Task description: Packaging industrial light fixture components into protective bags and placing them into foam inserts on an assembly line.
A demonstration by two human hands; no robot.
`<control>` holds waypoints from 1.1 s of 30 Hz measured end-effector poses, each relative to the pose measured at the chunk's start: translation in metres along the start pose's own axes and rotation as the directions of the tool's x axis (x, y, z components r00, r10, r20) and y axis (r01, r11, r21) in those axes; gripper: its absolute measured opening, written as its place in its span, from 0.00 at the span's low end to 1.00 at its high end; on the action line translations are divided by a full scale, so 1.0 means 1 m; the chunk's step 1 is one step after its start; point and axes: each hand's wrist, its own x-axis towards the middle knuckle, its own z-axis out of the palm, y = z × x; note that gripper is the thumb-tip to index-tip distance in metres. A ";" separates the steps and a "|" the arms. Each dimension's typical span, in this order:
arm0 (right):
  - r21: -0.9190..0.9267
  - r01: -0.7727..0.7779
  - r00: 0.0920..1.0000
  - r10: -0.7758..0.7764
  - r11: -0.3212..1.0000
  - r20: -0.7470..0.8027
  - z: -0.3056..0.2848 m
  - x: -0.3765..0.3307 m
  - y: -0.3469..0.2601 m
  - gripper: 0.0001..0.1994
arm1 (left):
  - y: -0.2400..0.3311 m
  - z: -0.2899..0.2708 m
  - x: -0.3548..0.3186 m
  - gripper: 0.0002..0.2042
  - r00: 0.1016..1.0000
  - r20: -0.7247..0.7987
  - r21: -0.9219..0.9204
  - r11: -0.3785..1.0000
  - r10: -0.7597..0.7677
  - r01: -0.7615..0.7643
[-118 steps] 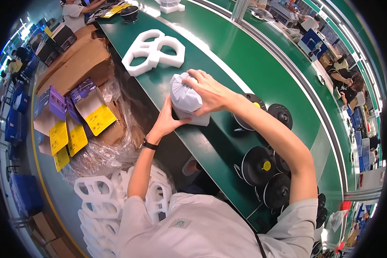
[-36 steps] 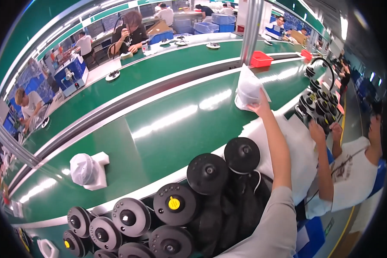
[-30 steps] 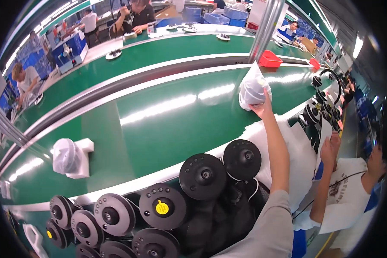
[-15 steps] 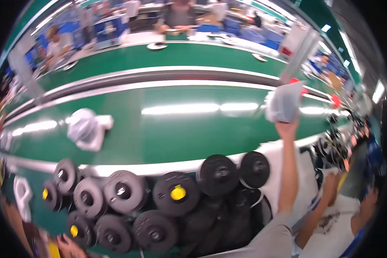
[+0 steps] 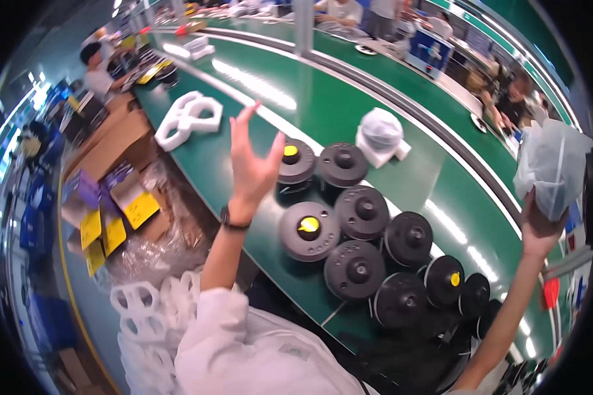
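Note:
My right hand (image 5: 543,227) is raised at the far right, its fingers closed on the lower end of a bundle wrapped in translucent white film (image 5: 552,164). What lies inside the wrapping is hidden. My left hand (image 5: 254,168) hangs above the green bench with its fingers spread and nothing in it. Beneath and beside it stand several dark round units with central knobs (image 5: 360,210). A few of those knobs carry a yellow piece (image 5: 309,224). White foam frames (image 5: 190,120) lie on the bench left of my left hand.
On the green conveyor sits another white-wrapped piece (image 5: 381,131) with foam beneath. Cardboard boxes (image 5: 109,141) with yellow sheets stand lower left, beside clear plastic wrap (image 5: 155,253). White foam frames (image 5: 141,322) are piled below. Co-workers sit across the line, one at the right (image 5: 510,105).
The view has swung to the left. My left hand has risen from the lower edge over the bench, fingers spread. My right hand keeps hold of the wrapped bundle.

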 end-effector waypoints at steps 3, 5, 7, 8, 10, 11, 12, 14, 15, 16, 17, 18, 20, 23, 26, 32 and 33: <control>0.046 -0.104 0.994 0.102 0.994 0.039 0.050 0.002 0.083 0.27 | -0.152 -0.057 0.027 0.30 0.954 -0.263 0.366 0.901 -0.141 0.234; 0.007 -0.139 0.987 0.138 0.990 0.084 0.072 -0.020 0.108 0.27 | -0.261 -0.092 0.027 0.36 0.933 -0.198 0.631 0.690 -0.300 0.356; -0.005 -0.157 0.980 0.157 0.988 0.119 0.088 -0.043 0.133 0.27 | -0.316 -0.110 0.031 0.41 0.956 0.004 0.893 0.431 -0.293 0.128; -0.043 -0.188 0.971 0.192 0.981 0.143 0.094 -0.052 0.143 0.28 | -0.332 -0.123 0.038 0.43 0.926 0.165 0.947 0.318 -0.340 -0.052; -0.082 -0.229 0.957 0.240 0.970 0.165 0.097 -0.063 0.158 0.28 | -0.383 -0.134 0.040 0.35 0.924 0.251 0.958 0.210 -0.289 -0.194; -0.119 -0.228 0.960 0.243 0.966 0.136 0.095 -0.064 0.161 0.29 | -0.400 -0.135 0.051 0.30 0.886 0.373 0.916 0.258 -0.274 -0.306; -0.154 -0.231 0.962 0.249 0.961 0.109 0.096 -0.063 0.166 0.29 | -0.414 -0.142 0.054 0.24 0.835 0.487 0.861 0.302 -0.255 -0.410; -0.196 -0.192 0.980 0.178 0.962 -0.086 0.110 -0.076 0.171 0.28 | -0.363 -0.086 0.071 0.15 0.878 0.383 0.713 0.697 -0.287 -0.083; -0.205 -0.198 0.980 0.194 0.959 -0.040 0.104 -0.078 0.168 0.29 | -0.343 -0.072 0.074 0.15 0.898 0.265 0.413 0.883 -0.351 0.223; -0.208 -0.208 0.976 0.215 0.956 0.011 0.102 -0.081 0.168 0.29 | -0.332 -0.065 0.073 0.14 0.871 0.171 0.020 0.886 -0.460 0.463; -0.203 -0.215 0.975 0.220 0.955 0.004 0.107 -0.081 0.175 0.29 | -0.333 -0.060 0.064 0.15 0.903 0.118 -0.454 0.786 -0.414 0.420; -0.191 -0.167 0.973 0.131 0.967 -0.190 0.117 -0.077 0.185 0.29 | -0.332 -0.058 0.052 0.15 0.901 0.126 -0.448 0.786 -0.416 0.426; -0.204 -0.107 0.915 0.016 0.973 -0.402 0.132 -0.072 0.197 0.29 | -0.316 -0.043 0.018 0.18 0.722 0.229 -0.950 0.012 -0.653 0.312; -0.138 -0.146 0.927 0.087 0.980 -0.365 0.140 -0.062 0.222 0.28 | -0.352 -0.049 -0.077 0.19 0.580 0.319 -0.937 -0.157 -0.750 0.313; -0.112 -0.316 0.901 0.335 0.942 0.277 0.131 -0.065 0.212 0.28 | -0.288 -0.027 -0.119 0.18 0.343 0.320 -0.884 -0.149 -0.883 0.442; -0.061 -0.281 0.960 0.281 0.958 -0.008 0.179 -0.090 0.244 0.28 | -0.203 -0.096 -0.111 0.34 0.733 -0.165 -0.401 0.724 -0.660 0.561; -0.071 -0.309 0.951 0.307 0.948 -0.038 0.185 -0.092 0.251 0.30 | -0.200 -0.092 -0.095 0.36 0.863 -0.227 0.151 0.859 -0.452 0.489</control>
